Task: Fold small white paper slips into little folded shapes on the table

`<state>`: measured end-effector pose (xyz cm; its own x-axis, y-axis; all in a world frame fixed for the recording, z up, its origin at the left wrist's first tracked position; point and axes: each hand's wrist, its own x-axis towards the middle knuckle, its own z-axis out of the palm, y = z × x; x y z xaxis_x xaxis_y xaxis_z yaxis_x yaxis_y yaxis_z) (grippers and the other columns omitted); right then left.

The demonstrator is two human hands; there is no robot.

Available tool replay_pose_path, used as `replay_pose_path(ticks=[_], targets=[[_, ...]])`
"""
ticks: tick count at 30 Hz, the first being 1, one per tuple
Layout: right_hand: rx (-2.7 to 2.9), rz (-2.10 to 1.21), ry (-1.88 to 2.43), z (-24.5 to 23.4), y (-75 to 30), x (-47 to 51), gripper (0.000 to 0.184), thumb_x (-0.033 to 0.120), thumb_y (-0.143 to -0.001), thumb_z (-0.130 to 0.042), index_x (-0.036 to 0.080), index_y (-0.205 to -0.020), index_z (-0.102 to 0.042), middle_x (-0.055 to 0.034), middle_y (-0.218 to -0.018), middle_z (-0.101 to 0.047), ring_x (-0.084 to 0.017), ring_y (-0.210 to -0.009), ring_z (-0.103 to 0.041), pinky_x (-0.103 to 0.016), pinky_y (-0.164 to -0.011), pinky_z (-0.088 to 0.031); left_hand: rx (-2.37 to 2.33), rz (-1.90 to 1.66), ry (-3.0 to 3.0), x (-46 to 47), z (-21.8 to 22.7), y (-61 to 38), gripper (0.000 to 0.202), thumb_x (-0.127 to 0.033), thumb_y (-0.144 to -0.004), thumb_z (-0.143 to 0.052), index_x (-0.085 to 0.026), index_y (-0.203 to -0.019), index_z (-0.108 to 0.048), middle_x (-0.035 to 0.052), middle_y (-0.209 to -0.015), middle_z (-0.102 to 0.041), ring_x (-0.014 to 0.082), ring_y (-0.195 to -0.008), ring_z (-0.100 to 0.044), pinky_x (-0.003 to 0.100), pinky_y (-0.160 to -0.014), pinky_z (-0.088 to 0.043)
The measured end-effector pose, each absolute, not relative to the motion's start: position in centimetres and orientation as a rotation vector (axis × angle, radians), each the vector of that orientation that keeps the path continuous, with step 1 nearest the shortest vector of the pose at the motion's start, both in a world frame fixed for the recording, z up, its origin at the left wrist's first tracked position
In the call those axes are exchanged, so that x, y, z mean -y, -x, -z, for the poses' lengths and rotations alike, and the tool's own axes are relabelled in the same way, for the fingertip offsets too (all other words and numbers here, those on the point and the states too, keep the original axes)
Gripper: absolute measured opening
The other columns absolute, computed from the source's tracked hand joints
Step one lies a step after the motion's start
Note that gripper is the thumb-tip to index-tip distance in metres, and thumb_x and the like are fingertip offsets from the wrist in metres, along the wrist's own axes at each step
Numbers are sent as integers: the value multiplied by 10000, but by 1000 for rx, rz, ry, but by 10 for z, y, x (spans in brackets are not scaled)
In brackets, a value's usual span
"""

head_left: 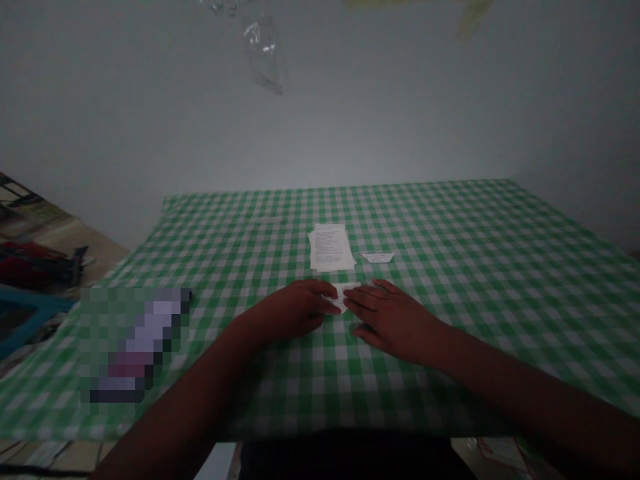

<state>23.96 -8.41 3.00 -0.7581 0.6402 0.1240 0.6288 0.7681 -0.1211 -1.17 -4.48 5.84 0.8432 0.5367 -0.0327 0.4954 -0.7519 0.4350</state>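
A small folded piece of white paper [346, 291] lies at the middle of the green-and-white checked tablecloth [450, 253]. My left hand [290, 309] curls over its left end, and my right hand [393, 321] presses its fingertips against its right side. Part of the paper is hidden under my fingers. Just beyond my hands is a stack of printed white sheets [331, 247]. A small white paper slip [377, 257] lies to the right of that stack, apart from my hands.
A pixelated, unreadable object [135, 345] lies on the cloth at the left. Red items [35, 265] and a blue frame [25, 313] sit beyond the table's left edge. A clear plastic sheet [263, 53] hangs at the top, before a pale wall.
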Motion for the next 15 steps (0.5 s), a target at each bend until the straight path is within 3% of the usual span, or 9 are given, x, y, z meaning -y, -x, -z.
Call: replay_pose_path(ticks=[15], targets=[[2785, -95, 1053, -26, -237, 86, 512, 438, -965, -462, 164, -1397, -486, -110, -1445, -500, -271, -1319, -453, -497, -1141, -293, -853, -34, -2684, 53, -65, 5, 430, -112, -848, -551, -272, -1240, -628, 46, -1299, -577, 183, -1185, -556, 354, -1084, -390]])
